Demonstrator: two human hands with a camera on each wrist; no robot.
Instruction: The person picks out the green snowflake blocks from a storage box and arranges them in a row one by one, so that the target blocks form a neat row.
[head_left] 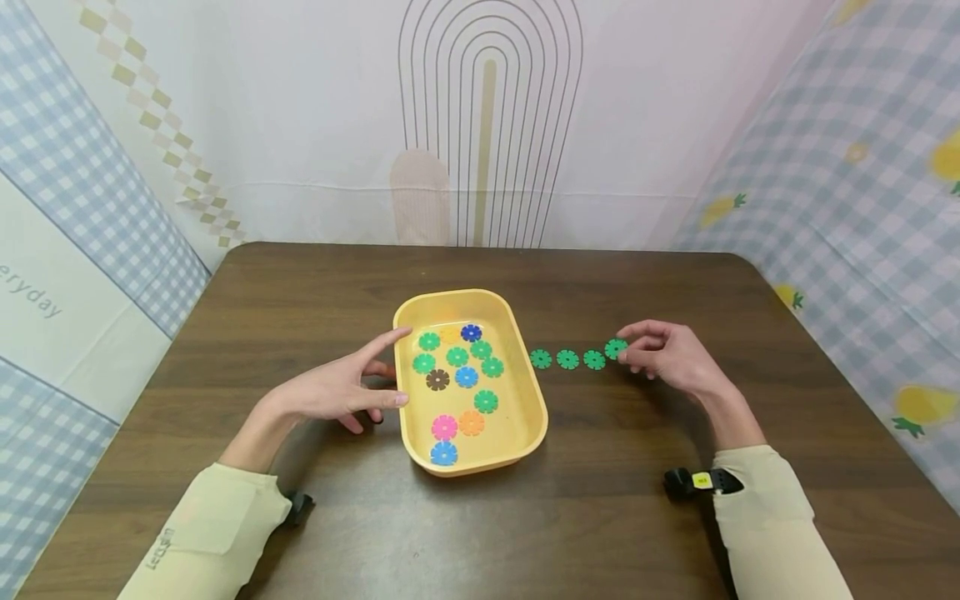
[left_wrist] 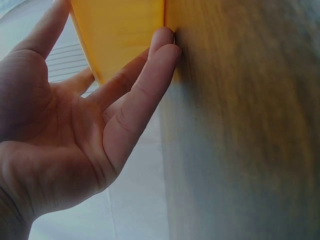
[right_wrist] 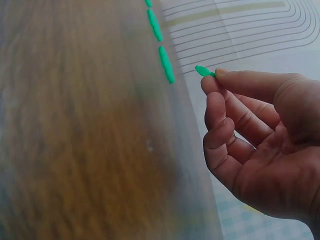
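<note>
In the head view a yellow plastic tray (head_left: 528,392) stands near the middle of the table, with several notched snowflake discs lying in it. My left hand (head_left: 337,387) rests against its left side, index finger and thumb at the rim and the other fingers lower beside the wall. The left wrist view shows those fingers fairly straight near the tray wall (left_wrist: 120,35). With thumb and index finger, my right hand (head_left: 670,354) pinches a green snowflake disc (head_left: 616,348) by its edge. In the right wrist view this disc (right_wrist: 204,71) is above the tabletop, beyond the row's right end.
Right of the tray, 3 green discs lie in a row, the middle green disc (head_left: 567,359) among them. Inside the tray are more green discs, plus blue, brown, pink and orange ones. A patterned cloth (head_left: 315,125) hangs behind the brown wooden table (head_left: 600,517).
</note>
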